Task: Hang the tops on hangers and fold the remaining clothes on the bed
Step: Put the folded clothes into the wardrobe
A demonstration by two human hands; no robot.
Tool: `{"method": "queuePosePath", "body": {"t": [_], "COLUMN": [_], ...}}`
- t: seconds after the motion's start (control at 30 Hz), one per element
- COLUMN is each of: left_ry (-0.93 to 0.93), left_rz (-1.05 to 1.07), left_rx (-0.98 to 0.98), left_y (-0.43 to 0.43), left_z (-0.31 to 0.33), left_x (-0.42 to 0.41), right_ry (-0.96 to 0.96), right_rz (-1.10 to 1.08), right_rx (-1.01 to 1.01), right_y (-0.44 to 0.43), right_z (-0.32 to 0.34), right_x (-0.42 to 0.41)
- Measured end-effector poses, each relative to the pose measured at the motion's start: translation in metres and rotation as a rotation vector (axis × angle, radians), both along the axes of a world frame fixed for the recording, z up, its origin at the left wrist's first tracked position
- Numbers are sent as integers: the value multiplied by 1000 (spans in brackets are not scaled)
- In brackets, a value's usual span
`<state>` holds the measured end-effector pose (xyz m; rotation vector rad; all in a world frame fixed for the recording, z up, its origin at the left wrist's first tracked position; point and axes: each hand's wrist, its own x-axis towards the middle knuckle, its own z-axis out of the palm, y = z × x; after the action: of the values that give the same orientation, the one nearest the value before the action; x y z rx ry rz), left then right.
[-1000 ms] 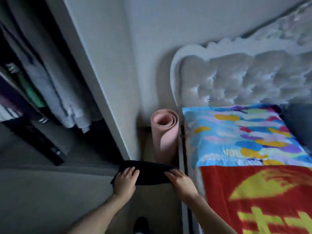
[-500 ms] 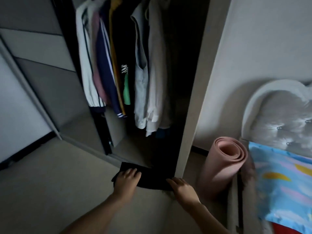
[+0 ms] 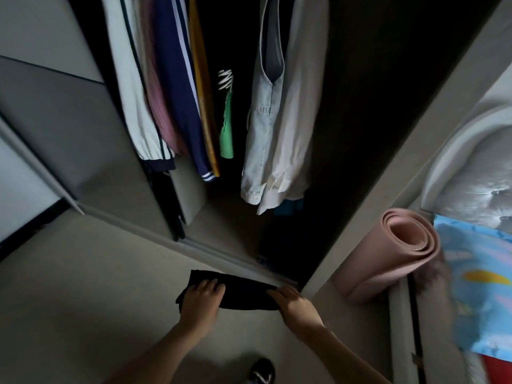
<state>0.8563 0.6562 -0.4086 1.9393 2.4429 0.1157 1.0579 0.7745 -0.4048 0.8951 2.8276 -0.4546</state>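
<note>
- Garment (image 3: 243,293): black, folded into a flat oblong; lower centre of the frame, held off the floor in front of the wardrobe's bottom rail. What kind of garment it is cannot be told.
- Left hand (image 3: 201,300): grasps the garment's left end, with the fingers curled over the top face and the thumb hidden beneath.
- Right hand (image 3: 293,306): grasps the garment's right end, with the fingers laid over the top edge and the thumb out of sight.
- Wardrobe (image 3: 360,134): open, with a dark interior; fills the upper centre.
- Sliding door (image 3: 55,120): grey panels, at upper left.
- White jacket (image 3: 130,106): hanging, dark piping and cuff; leftmost on the rail.
- Pink top (image 3: 160,112): hanging, just right of the white jacket.
- Navy jacket (image 3: 180,106): hanging, white stripes; touches the pink top.
- Mustard piece (image 3: 203,106): hanging, narrow; just right of the navy jacket.
- Green piece (image 3: 226,128): small, hanging further back, with a striped bit above it.
- Denim vest (image 3: 263,120): pale, hanging in the upper centre.
- White shirt (image 3: 296,120): hanging against the vest's right side.
- Mat (image 3: 399,250): pink, rolled, standing on end at right, between the wardrobe frame and the bed.
- Bed cover (image 3: 476,295): blue and patterned, at the right edge; blurred.
- Headboard (image 3: 476,167): pale and tufted, above the bed cover.
- Shoe (image 3: 261,371): dark, at bottom centre on the floor (image 3: 83,300).
</note>
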Motion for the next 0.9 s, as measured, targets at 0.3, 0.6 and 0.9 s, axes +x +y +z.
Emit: {"method": "queuePosePath", "body": {"t": [0.3, 0.6, 0.9], "left_ry": [77, -2, -28], "left_rz": [26, -33, -190], "left_rx": [0, -63, -59], "left_y": [47, 65, 87], "left_z": [-34, -77, -72], "left_x": [-70, -98, -175], "right_ry": [96, 98, 71], "right_rz": [-25, -121, -260], "right_rx": [-62, -99, -117], "right_y": [41, 54, 35], "right_z": [-43, -74, -83], "right_x": [-67, -93, -153]}}
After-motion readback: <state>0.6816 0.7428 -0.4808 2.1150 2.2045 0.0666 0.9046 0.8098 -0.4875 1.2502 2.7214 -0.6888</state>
